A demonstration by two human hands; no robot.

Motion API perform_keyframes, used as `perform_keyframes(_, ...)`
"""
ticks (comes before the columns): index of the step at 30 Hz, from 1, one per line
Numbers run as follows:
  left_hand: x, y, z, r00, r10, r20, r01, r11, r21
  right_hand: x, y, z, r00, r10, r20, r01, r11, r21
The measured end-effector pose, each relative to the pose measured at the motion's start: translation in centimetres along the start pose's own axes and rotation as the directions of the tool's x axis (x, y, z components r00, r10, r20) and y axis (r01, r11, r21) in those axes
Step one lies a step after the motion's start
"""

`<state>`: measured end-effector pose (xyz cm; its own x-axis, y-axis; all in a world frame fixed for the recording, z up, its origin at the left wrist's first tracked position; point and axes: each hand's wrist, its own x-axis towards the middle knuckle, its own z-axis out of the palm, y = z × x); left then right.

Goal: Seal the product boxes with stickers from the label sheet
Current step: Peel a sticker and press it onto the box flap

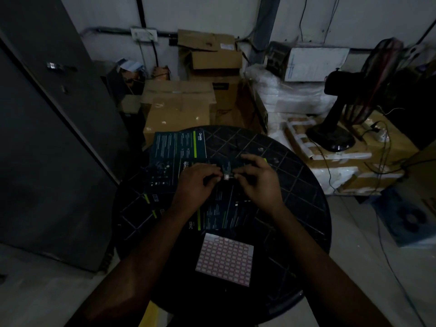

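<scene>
Dark product boxes with green stripes lie on a round black table (304,208). One box (177,143) lies at the far left, another box (219,213) under my hands. Fingertips of my left hand (198,182) and my right hand (257,178) pinch a small white sticker (226,177) between them, right over the middle box. The label sheet (225,258), a white grid of red-edged stickers, lies near the table's front edge, between my forearms.
Brown cartons (177,107) are stacked behind the table against the wall. A black standing fan (335,119) sits on wrapped cartons at the right, with loose cables. A grey door (47,138) stands at the left.
</scene>
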<state>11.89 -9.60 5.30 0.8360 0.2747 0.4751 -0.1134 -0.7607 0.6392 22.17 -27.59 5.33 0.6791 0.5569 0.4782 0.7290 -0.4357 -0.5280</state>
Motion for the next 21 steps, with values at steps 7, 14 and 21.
perform_keyframes(7, 0.2, 0.0, -0.2, 0.999, -0.010, 0.044, 0.009, 1.000, 0.027, -0.1, -2.1, 1.5, 0.977, -0.212, 0.011, 0.199, 0.898, -0.392)
perform_keyframes(14, 0.0, -0.5, 0.1, 0.998, 0.054, 0.043, -0.057, 0.996, 0.067, -1.0, -0.3, 0.2, 0.999, -0.044, -0.002, 0.043, 0.981, -0.189)
perform_keyframes(21, -0.3, -1.4, -0.3, 0.986, 0.147, 0.081, -0.162, 0.958, 0.236, -1.0, -0.1, -0.3, 0.993, -0.114, 0.010, 0.114, 0.975, -0.191)
